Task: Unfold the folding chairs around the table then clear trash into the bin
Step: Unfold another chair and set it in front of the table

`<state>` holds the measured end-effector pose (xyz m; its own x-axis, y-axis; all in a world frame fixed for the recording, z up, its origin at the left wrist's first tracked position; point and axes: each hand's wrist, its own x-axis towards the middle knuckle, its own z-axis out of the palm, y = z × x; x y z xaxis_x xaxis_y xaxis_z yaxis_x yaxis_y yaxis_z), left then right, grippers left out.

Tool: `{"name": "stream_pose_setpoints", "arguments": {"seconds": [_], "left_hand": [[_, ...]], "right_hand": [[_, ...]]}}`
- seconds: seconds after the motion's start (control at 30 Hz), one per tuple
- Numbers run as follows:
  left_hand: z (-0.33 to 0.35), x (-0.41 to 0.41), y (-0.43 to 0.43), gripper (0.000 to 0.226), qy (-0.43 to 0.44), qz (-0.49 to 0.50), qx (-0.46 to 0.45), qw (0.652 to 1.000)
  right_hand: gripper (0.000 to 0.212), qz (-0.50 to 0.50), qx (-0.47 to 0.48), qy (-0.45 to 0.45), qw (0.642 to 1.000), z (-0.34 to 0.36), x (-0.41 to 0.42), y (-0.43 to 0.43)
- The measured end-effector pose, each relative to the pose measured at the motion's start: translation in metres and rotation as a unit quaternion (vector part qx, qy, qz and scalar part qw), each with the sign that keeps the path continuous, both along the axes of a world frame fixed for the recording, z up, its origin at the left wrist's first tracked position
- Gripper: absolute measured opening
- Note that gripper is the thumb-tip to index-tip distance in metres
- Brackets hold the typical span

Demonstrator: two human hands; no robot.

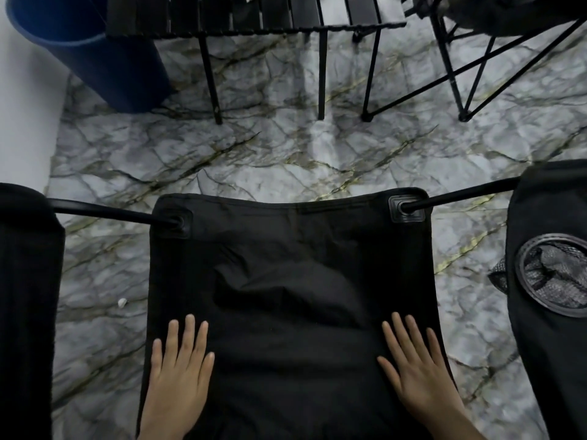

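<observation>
Both hands reach forward from the bottom edge of the view, palms down and backs up, well apart from each other and roughly level. The left hand lies flat, its fingers straight and close together, the thumb angled slightly off on the inner side. The right hand mirrors it, flat, with straight fingers a little more spread and the thumb pointing inward. Neither hand grips anything. Both wrists are bare and run out of the frame.

Single head-worn wide-angle view, steeply downward and forward, close above a chair seat, table at top edge.
</observation>
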<state>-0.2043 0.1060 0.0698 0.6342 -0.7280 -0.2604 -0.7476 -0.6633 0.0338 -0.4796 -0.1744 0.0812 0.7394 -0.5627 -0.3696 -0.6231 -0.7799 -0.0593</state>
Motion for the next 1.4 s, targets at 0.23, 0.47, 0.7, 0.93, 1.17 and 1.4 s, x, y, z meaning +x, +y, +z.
{"name": "stream_pose_setpoints", "arguments": {"seconds": [0.23, 0.47, 0.7, 0.93, 1.17, 1.4], "left_hand": [[-0.003, 0.002, -0.001, 0.059, 0.032, 0.012, 0.052, 0.998], [0.025, 0.008, -0.021, 0.075, 0.11, 0.02, 0.132, 0.985], [0.111, 0.061, -0.065, 0.056, 0.254, 0.042, 0.219, 0.941], [0.267, 0.064, -0.076, 0.041, 0.363, 0.079, 0.108, 0.922], [0.387, -0.003, -0.023, 0.029, 0.384, 0.085, -0.068, 0.917], [0.441, -0.07, 0.063, 0.053, 0.489, 0.13, -0.166, 0.847]], "right_hand": [[0.06, -0.001, 0.002, 0.031, 1.0, -0.004, -0.003, 0.0], [0.065, -0.028, 0.056, 0.117, 0.991, 0.018, 0.017, -0.003], [0.062, -0.114, 0.247, 0.236, 0.933, 0.112, 0.075, -0.042], [0.037, -0.065, 0.27, 0.205, 0.939, 0.267, 0.092, -0.058], [0.036, -0.046, 0.334, 0.101, 0.936, 0.388, 0.033, -0.013], [0.032, -0.1, 0.36, -0.037, 0.927, 0.436, -0.075, 0.047]]}}
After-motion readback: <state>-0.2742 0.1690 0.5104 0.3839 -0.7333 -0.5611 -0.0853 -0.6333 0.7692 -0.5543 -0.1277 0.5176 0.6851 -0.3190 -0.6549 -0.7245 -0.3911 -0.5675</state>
